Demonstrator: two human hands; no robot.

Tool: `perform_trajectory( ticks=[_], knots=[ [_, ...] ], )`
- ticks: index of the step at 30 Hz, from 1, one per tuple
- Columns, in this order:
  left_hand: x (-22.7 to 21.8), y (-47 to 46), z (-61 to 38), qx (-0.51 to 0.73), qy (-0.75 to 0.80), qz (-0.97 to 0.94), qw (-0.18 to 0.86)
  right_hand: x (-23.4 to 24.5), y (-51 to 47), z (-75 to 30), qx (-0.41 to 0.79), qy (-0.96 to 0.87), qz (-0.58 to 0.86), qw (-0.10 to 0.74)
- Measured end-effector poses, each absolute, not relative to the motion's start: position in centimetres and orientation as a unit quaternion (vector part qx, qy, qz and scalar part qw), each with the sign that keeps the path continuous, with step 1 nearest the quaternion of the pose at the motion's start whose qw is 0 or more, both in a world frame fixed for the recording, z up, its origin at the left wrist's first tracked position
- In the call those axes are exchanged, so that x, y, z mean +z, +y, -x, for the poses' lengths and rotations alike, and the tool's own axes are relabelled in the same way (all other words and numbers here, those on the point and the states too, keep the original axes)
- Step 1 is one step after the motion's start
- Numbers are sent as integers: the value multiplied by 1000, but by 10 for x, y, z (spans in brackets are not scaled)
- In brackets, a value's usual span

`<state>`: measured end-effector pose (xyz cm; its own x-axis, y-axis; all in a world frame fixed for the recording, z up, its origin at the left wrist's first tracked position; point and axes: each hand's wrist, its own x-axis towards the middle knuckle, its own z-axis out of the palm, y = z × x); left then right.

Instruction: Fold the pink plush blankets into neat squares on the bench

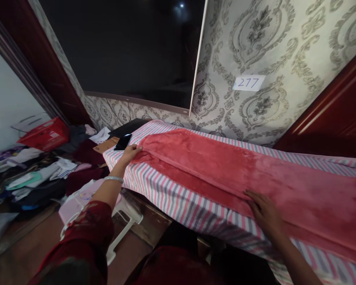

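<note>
A red plush blanket (225,166) lies folded lengthwise along a surface covered by a pink, white and grey striped sheet (169,196). My left hand (131,153) reaches out to the blanket's far left end and grips its corner with closed fingers. My right hand (264,211) lies flat on the blanket's near edge, fingers stretched out and pressing down. A silver bangle (114,179) sits on my left wrist, and my sleeve is dark red.
A dark phone (123,142) lies at the sheet's left end. A large dark screen (130,51) hangs on patterned wallpaper beside a paper label reading 277 (248,83). A heap of clothes (38,174) and a red basket (46,134) are at left; a white plastic stool (121,221) stands below.
</note>
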<state>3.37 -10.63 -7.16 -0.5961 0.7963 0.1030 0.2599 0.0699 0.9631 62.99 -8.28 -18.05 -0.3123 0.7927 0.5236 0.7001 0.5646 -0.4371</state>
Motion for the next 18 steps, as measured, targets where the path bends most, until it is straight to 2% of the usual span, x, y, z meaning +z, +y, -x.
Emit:
perform_trajectory(
  ticks=[7,11,18],
  knots=[
    [-56,-111,-26,571,686,-363,267,-156,-98,-644,30,-737,512,440],
    [-64,-124,-23,515,719,-374,277,-160,-104,-657,-5,-789,457,410],
    [-71,-136,-27,468,716,-425,296,-172,-110,-661,-14,-862,400,311]
  ],
)
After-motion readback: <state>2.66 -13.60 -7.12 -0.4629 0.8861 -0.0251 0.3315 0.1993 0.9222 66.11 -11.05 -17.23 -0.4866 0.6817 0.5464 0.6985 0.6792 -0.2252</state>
